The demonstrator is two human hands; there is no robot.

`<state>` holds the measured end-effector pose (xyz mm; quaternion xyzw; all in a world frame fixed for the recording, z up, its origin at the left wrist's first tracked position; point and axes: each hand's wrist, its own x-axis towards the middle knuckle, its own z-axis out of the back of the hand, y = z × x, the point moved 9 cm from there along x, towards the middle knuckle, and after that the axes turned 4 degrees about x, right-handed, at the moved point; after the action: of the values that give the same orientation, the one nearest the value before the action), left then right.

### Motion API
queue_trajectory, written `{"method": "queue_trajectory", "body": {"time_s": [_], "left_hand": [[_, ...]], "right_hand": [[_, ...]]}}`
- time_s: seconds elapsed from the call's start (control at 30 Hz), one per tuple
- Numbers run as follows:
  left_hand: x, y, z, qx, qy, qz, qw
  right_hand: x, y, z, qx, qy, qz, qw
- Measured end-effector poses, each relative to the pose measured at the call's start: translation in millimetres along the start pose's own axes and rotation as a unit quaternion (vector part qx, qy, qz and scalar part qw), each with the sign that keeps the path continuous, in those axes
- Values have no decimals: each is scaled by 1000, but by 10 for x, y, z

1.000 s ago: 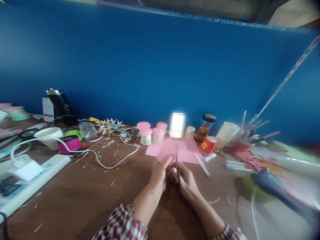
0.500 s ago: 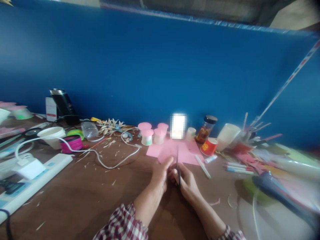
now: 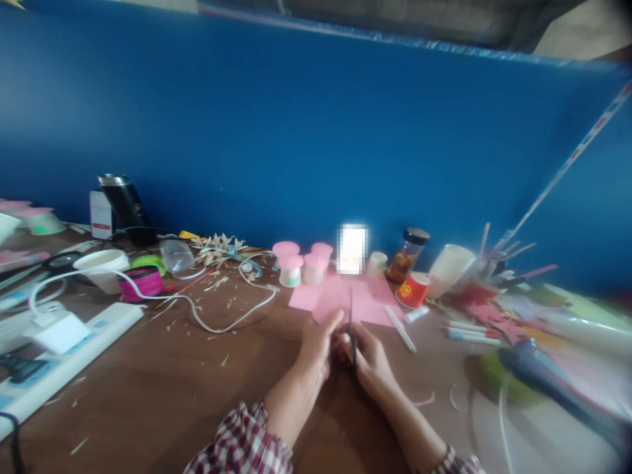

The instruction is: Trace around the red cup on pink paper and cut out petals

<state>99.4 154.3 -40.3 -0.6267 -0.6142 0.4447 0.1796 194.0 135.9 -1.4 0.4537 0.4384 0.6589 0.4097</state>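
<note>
My right hand (image 3: 371,359) is closed around the handles of a pair of scissors (image 3: 352,345). The thin blades point away from me, upright in the view, against pink paper (image 3: 375,304). To the left, my left hand (image 3: 316,345) pinches a piece of pink paper (image 3: 332,303) with its thumb on top. Beneath this piece more pink paper lies on the table, and the border between them is hard to make out. Beyond the hands stand small white cups topped with pink discs (image 3: 288,263), and a bright blurred-out rectangle (image 3: 352,250).
To the right are a white pen (image 3: 401,329), a red paper cup (image 3: 413,289), a dark-lidded jar (image 3: 407,255) and several markers (image 3: 471,331). On the left are a white cable (image 3: 217,329), a power strip (image 3: 108,332) and a black flask (image 3: 126,207). A blue partition (image 3: 316,131) closes the back.
Almost nothing differs. Both hands, the scissors and the pink paper keep practically the same place.
</note>
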Motion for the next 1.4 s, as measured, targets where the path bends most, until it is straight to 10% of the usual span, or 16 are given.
{"method": "queue_trajectory", "body": {"time_s": [1.4], "left_hand": [[32,-17,20,-3,2,-1,1000]], "right_hand": [[-5,-56,75,-18,-22,-13,1000]]}}
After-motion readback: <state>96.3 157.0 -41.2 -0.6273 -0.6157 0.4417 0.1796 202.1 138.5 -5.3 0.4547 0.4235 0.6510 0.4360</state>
